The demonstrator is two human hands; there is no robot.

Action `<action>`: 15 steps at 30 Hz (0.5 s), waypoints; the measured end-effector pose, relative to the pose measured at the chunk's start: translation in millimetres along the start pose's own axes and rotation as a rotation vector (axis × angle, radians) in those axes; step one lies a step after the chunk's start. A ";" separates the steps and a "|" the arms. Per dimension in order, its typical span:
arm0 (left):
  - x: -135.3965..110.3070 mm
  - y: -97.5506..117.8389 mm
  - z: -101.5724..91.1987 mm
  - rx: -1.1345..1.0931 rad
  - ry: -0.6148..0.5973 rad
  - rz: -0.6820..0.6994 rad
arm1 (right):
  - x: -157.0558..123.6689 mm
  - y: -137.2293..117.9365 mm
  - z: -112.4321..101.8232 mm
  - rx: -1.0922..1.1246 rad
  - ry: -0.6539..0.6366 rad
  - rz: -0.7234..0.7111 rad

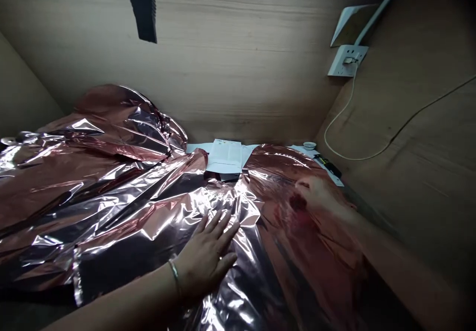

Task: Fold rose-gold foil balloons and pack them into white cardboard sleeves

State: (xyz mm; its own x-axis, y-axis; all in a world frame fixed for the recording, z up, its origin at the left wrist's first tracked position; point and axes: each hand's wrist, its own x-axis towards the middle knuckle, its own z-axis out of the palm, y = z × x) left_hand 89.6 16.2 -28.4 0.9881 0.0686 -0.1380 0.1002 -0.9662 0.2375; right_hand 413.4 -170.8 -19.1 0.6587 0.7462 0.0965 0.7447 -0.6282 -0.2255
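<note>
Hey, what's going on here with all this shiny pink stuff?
A person has a large, crinkled sheet of rose-coloured metallic foil spread out between wooden walls. Their left hand lies flat and open on the foil near the middle. The right hand, blurred, is on the foil further right. A white paper packet sits at the back by the wall.

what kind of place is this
Probably a small work booth or cubicle: wood-grain panels close it in, a wall socket with a white cable sits on the right panel, and crinkled metallic foil is spread out between them.
</note>
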 end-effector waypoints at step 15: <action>-2.9 -14.8 2.1 0.082 0.097 0.094 | 172.2 54.0 20.6 0.066 -0.213 0.324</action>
State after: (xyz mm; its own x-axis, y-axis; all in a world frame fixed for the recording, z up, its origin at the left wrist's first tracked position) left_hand 84.9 29.8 -33.6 0.9997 -0.0033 -0.0241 0.0007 -0.9863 0.1650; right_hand 564.8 -71.7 -34.6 0.8162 0.5451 -0.1916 0.4888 -0.8282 -0.2740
